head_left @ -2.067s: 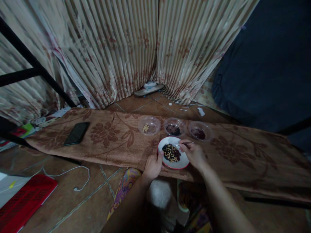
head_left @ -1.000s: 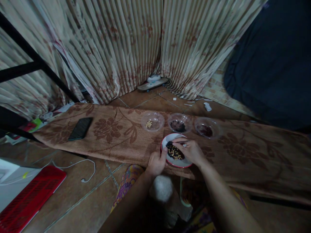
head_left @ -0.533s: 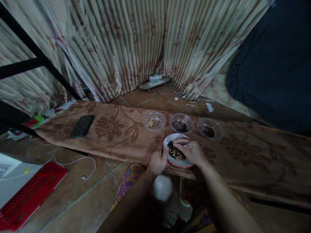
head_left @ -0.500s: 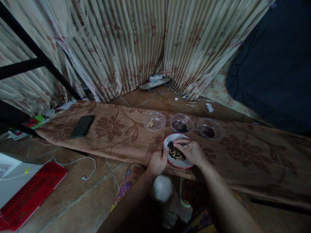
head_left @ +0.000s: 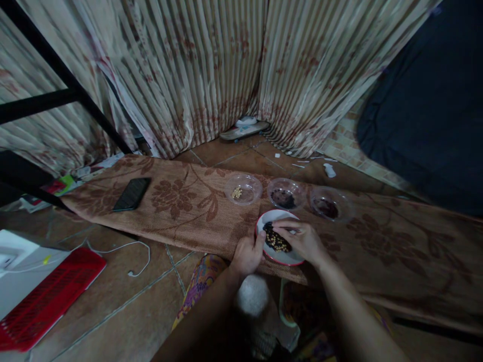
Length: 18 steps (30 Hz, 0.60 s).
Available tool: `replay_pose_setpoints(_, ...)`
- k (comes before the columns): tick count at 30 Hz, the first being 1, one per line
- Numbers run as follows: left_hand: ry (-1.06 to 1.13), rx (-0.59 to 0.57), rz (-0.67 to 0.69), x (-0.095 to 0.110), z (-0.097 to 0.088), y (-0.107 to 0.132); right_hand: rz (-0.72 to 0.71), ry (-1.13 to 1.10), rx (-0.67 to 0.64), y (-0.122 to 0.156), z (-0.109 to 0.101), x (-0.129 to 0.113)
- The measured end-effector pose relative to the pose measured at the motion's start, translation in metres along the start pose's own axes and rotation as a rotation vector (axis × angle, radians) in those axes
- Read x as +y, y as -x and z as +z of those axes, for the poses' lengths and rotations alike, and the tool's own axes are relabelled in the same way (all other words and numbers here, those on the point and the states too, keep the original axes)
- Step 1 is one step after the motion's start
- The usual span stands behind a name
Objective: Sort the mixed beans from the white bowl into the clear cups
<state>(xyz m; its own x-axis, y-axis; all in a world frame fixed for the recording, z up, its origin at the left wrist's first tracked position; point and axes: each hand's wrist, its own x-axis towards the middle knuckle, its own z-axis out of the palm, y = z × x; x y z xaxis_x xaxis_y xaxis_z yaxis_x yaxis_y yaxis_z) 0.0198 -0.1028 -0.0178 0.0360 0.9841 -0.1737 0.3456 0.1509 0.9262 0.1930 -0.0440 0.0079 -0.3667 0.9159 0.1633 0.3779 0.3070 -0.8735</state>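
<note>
My left hand (head_left: 247, 255) grips the near left rim of a white bowl with a red edge (head_left: 272, 215), its thumb lying over the rim. In the bowl is a mix of dark and pale yellow beans (head_left: 277, 240). My right hand (head_left: 304, 242) reaches in from the right with fingers pinched together over the beans; what the pinch holds is too small to make out. Behind the bowl stand three clear plastic bowls: one with pale beans (head_left: 237, 193), one with black beans (head_left: 289, 201) and one with dark reddish beans (head_left: 327, 208).
A brown flowered cloth (head_left: 188, 231) covers the long narrow bench. A black phone (head_left: 132, 194) lies on its left part. On the tiled floor are a red basket (head_left: 53, 296) and a white cable (head_left: 145, 261). A skateboard (head_left: 244, 131) rests by the striped curtain (head_left: 211, 75).
The whole view has shifted slightly, so things appear a little further right. Both hands stay at the bowl, the right fingers still pinched over the beans.
</note>
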Motion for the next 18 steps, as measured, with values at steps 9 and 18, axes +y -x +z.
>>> replay_pose_setpoints(9,0.012,0.005,0.008,-0.0001,-0.001,0.0009,0.063,-0.086,0.064,-0.002,0.0015,0.0027)
replay_pose_setpoints(18,-0.008,0.006,-0.023,0.0044,-0.0027,0.0015,0.073,-0.187,0.183,-0.0023,-0.0023,0.001)
